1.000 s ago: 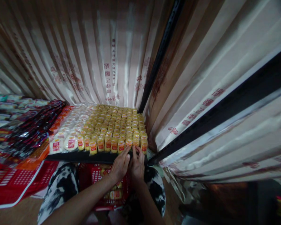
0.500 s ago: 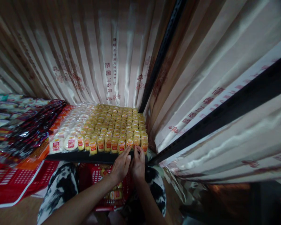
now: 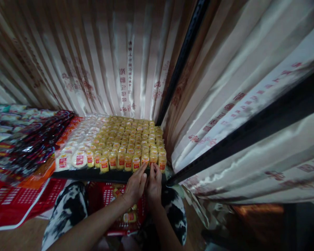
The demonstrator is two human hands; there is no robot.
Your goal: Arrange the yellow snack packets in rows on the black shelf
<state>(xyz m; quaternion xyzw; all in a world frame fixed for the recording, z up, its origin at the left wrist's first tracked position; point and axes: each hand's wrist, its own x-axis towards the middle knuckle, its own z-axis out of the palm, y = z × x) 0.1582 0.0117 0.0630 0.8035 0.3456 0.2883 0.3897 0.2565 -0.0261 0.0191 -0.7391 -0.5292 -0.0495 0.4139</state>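
Note:
Both my hands reach up to the front row of small, yellow, clear-wrapped snack packets (image 3: 128,162) with red-and-white labels. My left hand (image 3: 136,183) has its fingers stretched out, and the tips touch the lower part of a packet near the row's right end. Close beside it, my right hand (image 3: 154,183) has its fingers extended too, with the tips against the neighbouring packet (image 3: 153,158). Neither hand has a packet lifted. The packets stand upright in tight rows on a dark shelf (image 3: 94,174). The fingers hide the bottoms of two front packets.
Round white wrapped packets (image 3: 79,158) stand left of the yellow ones. Farther left lie dark glossy bags (image 3: 34,143) and orange packaging (image 3: 40,173). A red basket (image 3: 107,193) with some yellow packets sits below, between my knees. Pale curtains (image 3: 99,62) and black posts (image 3: 184,59) enclose the shelf.
The view has shifted very slightly. Both hands stay at the same front packets, with the right fingers barely moved.

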